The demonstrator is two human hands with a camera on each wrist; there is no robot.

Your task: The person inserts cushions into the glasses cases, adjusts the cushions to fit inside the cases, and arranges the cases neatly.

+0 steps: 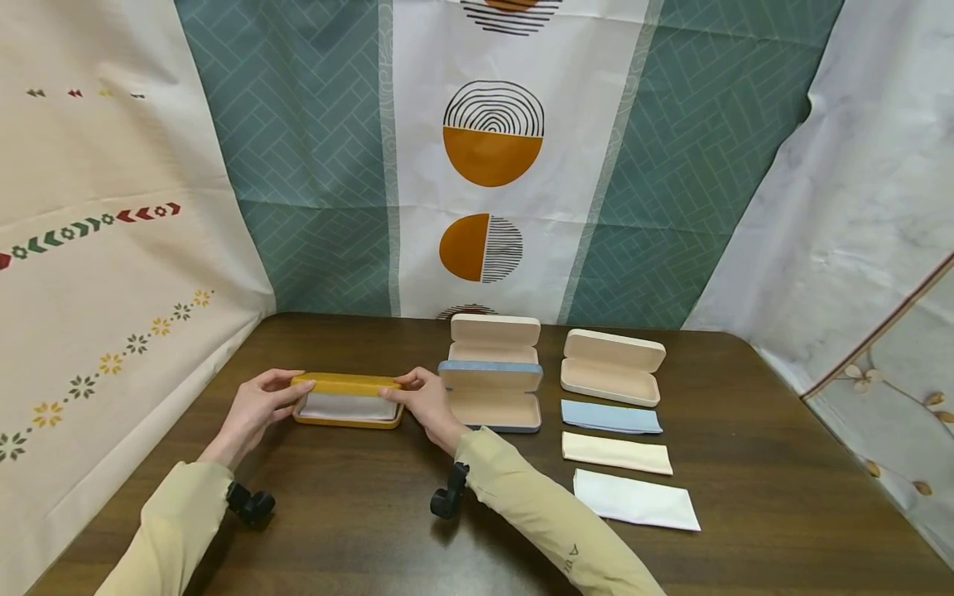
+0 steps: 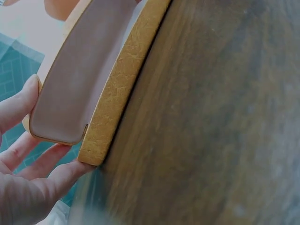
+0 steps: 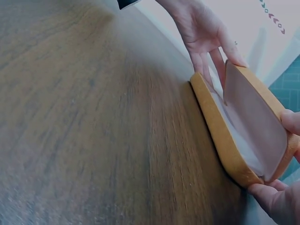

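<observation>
a: where is the yellow case (image 1: 348, 424), and how are you gripping it?

b: it sits on the table (image 1: 335, 513), off to your left, its lid (image 1: 345, 385) tilted up on the hinge. your left hand (image 1: 257, 410) pinches the lid at one end and your right hand (image 1: 432, 406) pinches it at the other. neither grip is wide: you leave only the lid's thickness between thumb and fingers.

a: why do you hold it by both ends?

b: probably so that the lid swings evenly and the base doesn't slide. in the wrist views some of your fingers also touch the base's ends, which would steady it. the pale cloth (image 1: 349, 406) lies in the base, free of your fingers.

a: and the things on your right?

b: the blue case (image 1: 492, 406) stands open beside your right hand, and three folded cloths (image 1: 617, 453) lie in a column farther over, perhaps spread out so you can tell them apart.

a: how are your arms set?

b: both reach forward, your right one slanting across to the left. your thumbs are on the lid's near side, your fingers behind it.
</observation>
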